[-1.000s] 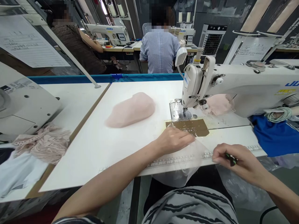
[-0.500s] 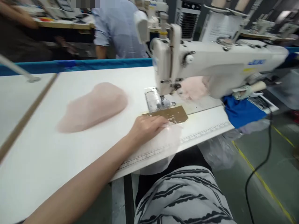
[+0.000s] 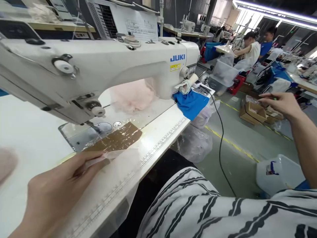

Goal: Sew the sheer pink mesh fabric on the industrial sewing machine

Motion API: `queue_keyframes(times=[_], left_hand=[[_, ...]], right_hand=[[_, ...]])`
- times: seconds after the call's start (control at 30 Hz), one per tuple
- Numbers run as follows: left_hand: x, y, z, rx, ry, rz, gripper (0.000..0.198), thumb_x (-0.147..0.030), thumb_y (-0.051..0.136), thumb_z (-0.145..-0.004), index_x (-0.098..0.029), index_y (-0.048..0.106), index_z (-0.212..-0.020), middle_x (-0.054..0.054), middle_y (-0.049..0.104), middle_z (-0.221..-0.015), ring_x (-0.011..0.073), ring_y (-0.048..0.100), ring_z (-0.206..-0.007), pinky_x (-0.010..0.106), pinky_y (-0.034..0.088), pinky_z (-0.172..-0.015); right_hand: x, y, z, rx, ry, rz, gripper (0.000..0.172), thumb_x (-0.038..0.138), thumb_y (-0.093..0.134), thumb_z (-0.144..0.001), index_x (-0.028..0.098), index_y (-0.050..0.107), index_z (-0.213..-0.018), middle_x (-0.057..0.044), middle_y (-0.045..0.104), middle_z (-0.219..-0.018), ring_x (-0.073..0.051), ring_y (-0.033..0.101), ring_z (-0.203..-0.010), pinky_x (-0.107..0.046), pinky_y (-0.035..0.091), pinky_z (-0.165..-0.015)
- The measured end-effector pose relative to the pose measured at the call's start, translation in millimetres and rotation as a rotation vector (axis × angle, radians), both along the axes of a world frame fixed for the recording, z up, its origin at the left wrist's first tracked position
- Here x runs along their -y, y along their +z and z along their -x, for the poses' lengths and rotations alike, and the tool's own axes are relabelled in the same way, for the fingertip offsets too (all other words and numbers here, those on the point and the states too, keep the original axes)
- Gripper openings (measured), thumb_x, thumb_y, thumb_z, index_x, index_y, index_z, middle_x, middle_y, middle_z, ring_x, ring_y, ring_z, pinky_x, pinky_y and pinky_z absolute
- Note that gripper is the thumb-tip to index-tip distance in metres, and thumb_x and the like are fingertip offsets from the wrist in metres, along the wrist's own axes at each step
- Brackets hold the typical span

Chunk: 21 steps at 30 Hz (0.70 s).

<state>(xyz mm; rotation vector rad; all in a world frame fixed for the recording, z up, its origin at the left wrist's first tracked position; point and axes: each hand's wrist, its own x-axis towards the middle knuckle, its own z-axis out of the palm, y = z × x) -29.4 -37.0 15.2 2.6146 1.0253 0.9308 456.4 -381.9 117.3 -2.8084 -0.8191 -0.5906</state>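
My left hand (image 3: 58,185) lies on the white table, its fingers pinching a sheer pale fabric piece (image 3: 119,172) just in front of the brown patch (image 3: 119,138) by the needle plate. The white JUKI sewing machine (image 3: 104,66) stands right above. My right hand (image 3: 281,103) is raised out to the right, away from the table, fingers curled round a small green tool (image 3: 274,98). A heap of pink fabric (image 3: 133,96) lies behind the machine arm.
A blue cloth (image 3: 190,103) hangs at the table's right end. A black cable (image 3: 220,138) runs down to the floor. Cardboard boxes (image 3: 252,112) and a white plastic container (image 3: 279,173) stand on the floor at right. Other people sit at far tables (image 3: 250,53).
The view has swung far to the right. My right hand, earlier at the table edge, is now lifted out to the right. My left hand stays on the sheer fabric.
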Motion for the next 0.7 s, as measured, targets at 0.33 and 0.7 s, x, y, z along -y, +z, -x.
queue_keyframes(times=[0.33,0.7], left_hand=[[-11,-4.2,0,0.036,-0.216,0.19,0.019,-0.034,0.055,-0.088,-0.018,0.065,-0.083,-0.005,0.058,-0.059,0.0074,0.046,-0.048,0.019,0.033,-0.047],[-9,-14.4,0,0.182,-0.235,0.279,0.015,-0.023,0.056,-0.09,-0.016,0.062,-0.079,-0.003,0.062,-0.066,0.0064,0.053,-0.055,0.017,0.039,-0.051]], right_hand=[[-223,-84.9,170,-0.351,1.103,0.165,0.034,0.03,0.053,-0.088,0.028,0.059,-0.122,-0.003,0.059,-0.113,-0.015,0.061,-0.088,-0.022,0.048,-0.074],[-287,-92.1,198,-0.123,1.086,-0.007,0.031,0.037,0.048,-0.092,0.017,0.065,-0.111,-0.013,0.063,-0.107,-0.029,0.057,-0.092,-0.036,0.047,-0.061]])
